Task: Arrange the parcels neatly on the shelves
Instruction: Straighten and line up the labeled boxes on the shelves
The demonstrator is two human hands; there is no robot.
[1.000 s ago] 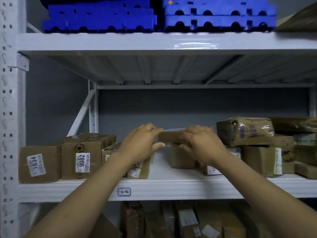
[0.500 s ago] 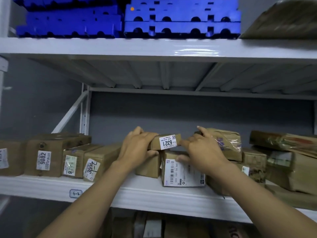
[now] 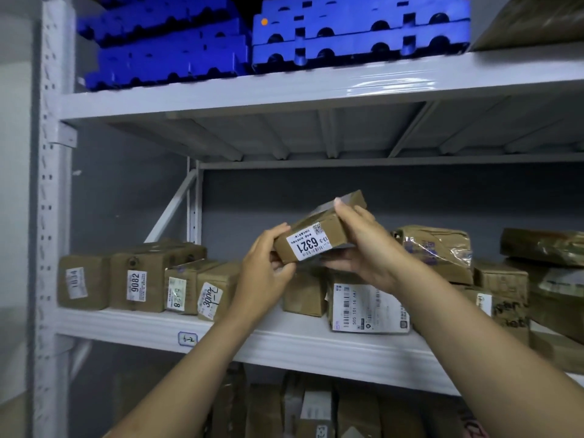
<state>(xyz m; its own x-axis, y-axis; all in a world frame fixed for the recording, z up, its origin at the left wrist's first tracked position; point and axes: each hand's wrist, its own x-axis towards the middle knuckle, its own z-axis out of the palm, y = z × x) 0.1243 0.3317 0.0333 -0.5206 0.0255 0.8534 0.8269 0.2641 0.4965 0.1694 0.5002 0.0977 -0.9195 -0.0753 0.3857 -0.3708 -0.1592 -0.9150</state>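
A small brown cardboard parcel (image 3: 319, 235) is held in the air in front of the middle shelf (image 3: 284, 339), tilted so that its far end is raised toward 1 o'clock. Its 8 o'clock end is gripped by the left hand (image 3: 262, 270), with the thumb laid on the upper edge and the fingers curled beneath. Its 3 o'clock side is clasped by the right hand (image 3: 366, 248): one digit is stretched along the top toward the raised corner, and the other fingers are closed underneath. A white label (image 3: 308, 245) printed 6321 is shown on the near face, between the two hands. The parcel is flat and oblong, and glossy clear tape is seen across its top. At 6 o'clock a box with a large barcoded label (image 3: 368, 306) is stood on the white-painted metal shelf. At 9 o'clock matte cardboard boxes (image 3: 139, 279) are lined up. At 3 o'clock a parcel in crinkled glossy film (image 3: 436, 251) is stacked on others. Blue moulded plastic trays (image 3: 347, 36) are stacked at 12 o'clock.
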